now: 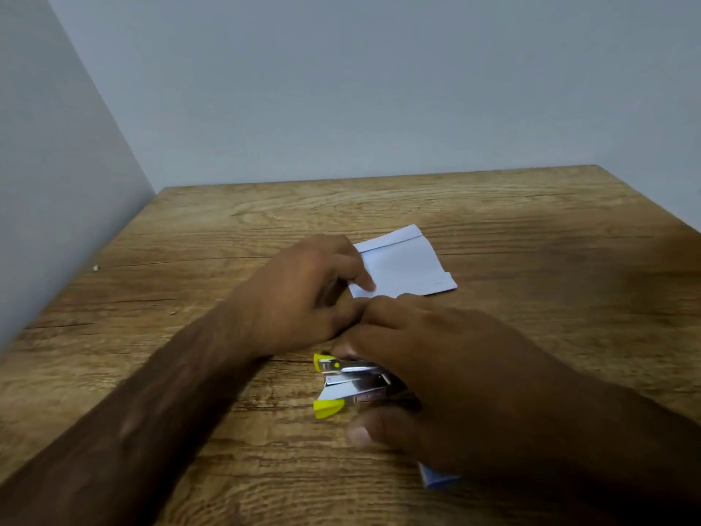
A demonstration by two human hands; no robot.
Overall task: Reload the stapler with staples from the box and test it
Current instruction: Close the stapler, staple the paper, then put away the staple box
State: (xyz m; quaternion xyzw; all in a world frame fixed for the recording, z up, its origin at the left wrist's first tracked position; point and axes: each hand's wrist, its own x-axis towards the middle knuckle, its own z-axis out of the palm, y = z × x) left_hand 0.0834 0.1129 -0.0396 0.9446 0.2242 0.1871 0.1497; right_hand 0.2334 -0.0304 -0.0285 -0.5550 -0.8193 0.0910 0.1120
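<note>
A small metal stapler (351, 383) with yellow ends lies open on the wooden table (531, 237), its top and base spread apart. My right hand (447, 377) covers its right part and grips it, thumb below, fingers above. My left hand (303, 294) sits just behind it with fingers curled, its fingertips meeting those of my right hand; whatever is pinched there is hidden. A corner of the blue-white staple box (440, 479) shows under my right wrist. A folded white paper (404, 265) lies flat behind my hands.
The table stands in a corner, with a grey wall (57, 165) along its left edge and another behind it. A tiny pale speck (95, 267) lies near the left edge.
</note>
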